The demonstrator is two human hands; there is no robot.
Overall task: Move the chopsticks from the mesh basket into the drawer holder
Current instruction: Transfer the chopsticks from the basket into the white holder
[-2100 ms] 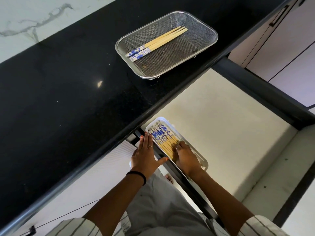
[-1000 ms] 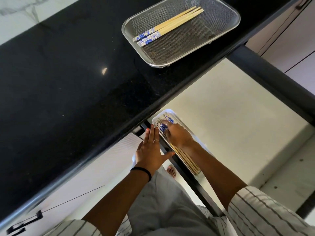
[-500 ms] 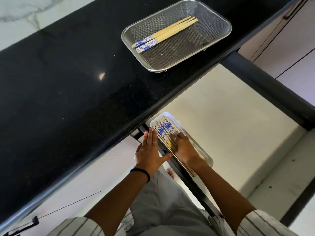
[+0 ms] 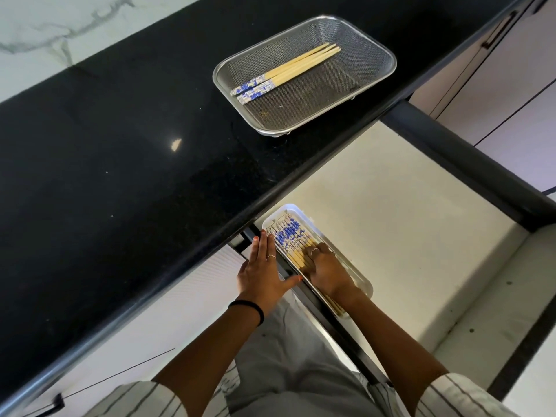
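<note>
A home kitchen is showing here: a polished black stone countertop (image 4: pixel 120 164) is running beneath a white marble-veined wall (image 4: pixel 45 28), with pale flat-fronted cabinets (image 4: pixel 511 94) carrying a slim dark handle (image 4: pixel 498 31) to the right. A steel mesh basket (image 4: pixel 373 76) is sitting on the counter holding blue-patterned wooden chopsticks (image 4: pixel 285 73), and below the counter edge a wide cream-lined drawer (image 4: pixel 391 224) is standing open, housing a white holder (image 4: pixel 358 276) packed with matching chopsticks

right hand (image 4: pixel 326 270) slid back from the chopsticks' (image 4: pixel 293 240) blue ends to their middle, palm down
</note>
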